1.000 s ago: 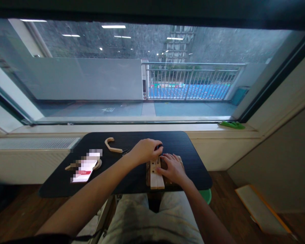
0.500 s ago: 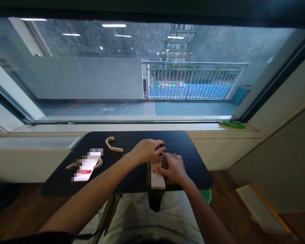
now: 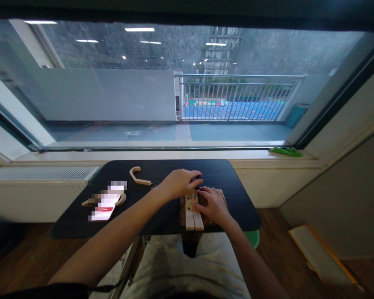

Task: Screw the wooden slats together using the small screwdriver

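A person in pale trousers (image 3: 165,257) works at a dark table (image 3: 163,222) beneath a wide window (image 3: 112,93), both bare arms stretched forward across the near edge, as seen in the head view. The left forearm slants in from the lower left, and the left hand (image 3: 182,182) arches over the far end of two pale wooden strips (image 3: 190,220), fingers bent and thumb side turned toward the right hand (image 3: 214,207). Its fingers are partly curled, with something dark showing between them; from here I cannot tell whether they have hold of it. The right hand lies palm down, fingers spread and closed round nothing, its thumb resting on the right-hand strip. The strips, dotted with dark holes, lie side by side atop a brown piece (image 3: 183,211) at the table's near edge. Left of the hands, a wooden hook (image 3: 140,181) lies beyond a lit phone (image 3: 107,207).
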Tool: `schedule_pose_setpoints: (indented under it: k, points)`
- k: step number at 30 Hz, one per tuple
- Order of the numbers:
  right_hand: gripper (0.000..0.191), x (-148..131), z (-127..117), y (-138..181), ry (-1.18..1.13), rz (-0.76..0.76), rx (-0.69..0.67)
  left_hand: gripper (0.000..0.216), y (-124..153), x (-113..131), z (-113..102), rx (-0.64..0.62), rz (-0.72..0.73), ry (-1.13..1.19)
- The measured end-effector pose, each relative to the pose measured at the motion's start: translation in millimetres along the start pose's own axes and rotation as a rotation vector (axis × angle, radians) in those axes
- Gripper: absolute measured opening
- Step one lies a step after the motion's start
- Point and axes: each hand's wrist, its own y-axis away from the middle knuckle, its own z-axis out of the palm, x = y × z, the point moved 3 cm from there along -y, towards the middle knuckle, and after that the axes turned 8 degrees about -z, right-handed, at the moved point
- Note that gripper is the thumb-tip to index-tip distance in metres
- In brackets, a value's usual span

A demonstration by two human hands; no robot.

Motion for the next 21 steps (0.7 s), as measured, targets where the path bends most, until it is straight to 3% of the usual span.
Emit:
schedule_pose_setpoints:
  k: [10,21]
  points:
    - [0.05,-3.3,-4.4,-0.2,0.035,-0.019,-0.027,0.039,1.2,0.3,-1.7,-0.018,-0.011,0.007]
    - [0.026,0.7,-5.1,0.1,-0.067,0.01,0.086,0.04,0.5,-0.5,1.8,-0.005,0.008,0.021]
